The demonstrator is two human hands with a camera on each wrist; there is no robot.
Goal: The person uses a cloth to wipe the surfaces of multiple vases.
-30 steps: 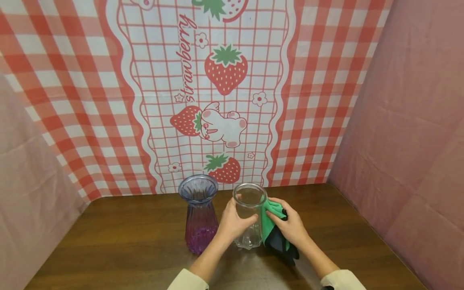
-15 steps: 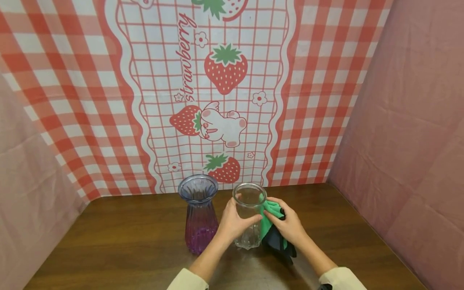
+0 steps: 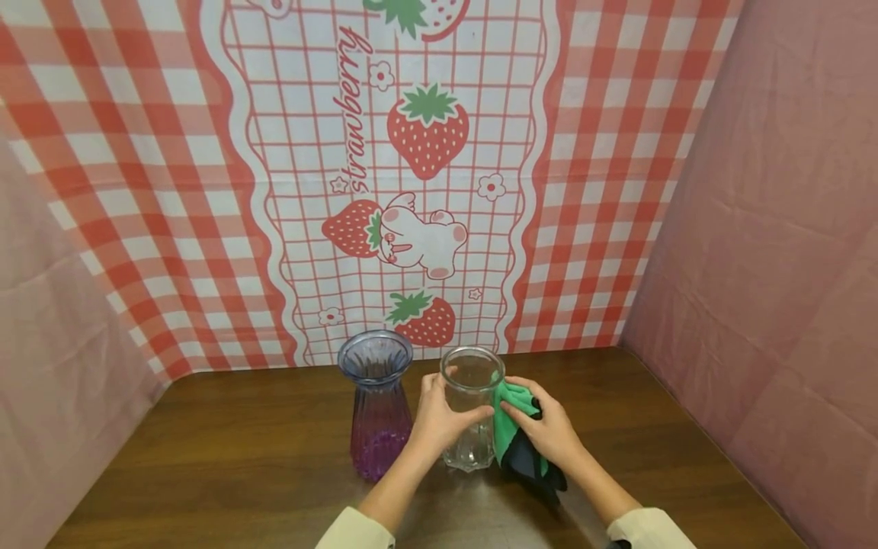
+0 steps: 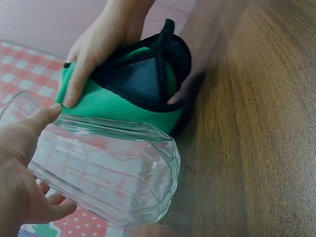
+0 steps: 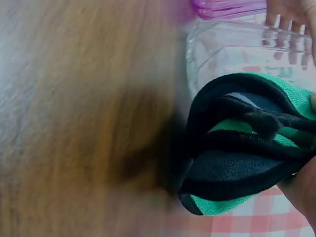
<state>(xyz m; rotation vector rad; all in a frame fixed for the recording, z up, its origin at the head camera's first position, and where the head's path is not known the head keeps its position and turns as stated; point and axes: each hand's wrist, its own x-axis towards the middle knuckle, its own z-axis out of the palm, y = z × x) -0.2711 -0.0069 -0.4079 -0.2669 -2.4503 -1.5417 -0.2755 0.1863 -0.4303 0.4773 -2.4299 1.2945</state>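
Observation:
A clear glass vase (image 3: 470, 450) with a faceted base stands upright on the table. My left hand (image 3: 439, 415) grips it from the left, thumb across the front and fingers behind, as the left wrist view also shows. Against its right side my right hand (image 3: 545, 423) holds a green and dark grey cloth (image 3: 511, 427) with black edging. The cloth's green face lies along the glass, and its folded lower part hangs down in the right wrist view, where the cloth (image 5: 242, 143) hides part of the vase (image 5: 217, 54).
Just left of the clear vase stands a taller purple-blue glass vase (image 3: 379, 412) with a flared rim. The brown wooden table (image 3: 226, 450) ends at a red-and-white checked strawberry cloth backdrop (image 3: 425, 229). Pink fabric (image 3: 768, 267) hangs at the right side.
The cloth and right hand shift slightly left and then back right along the vase's side. The left hand keeps its grip, and both vases stay in place.

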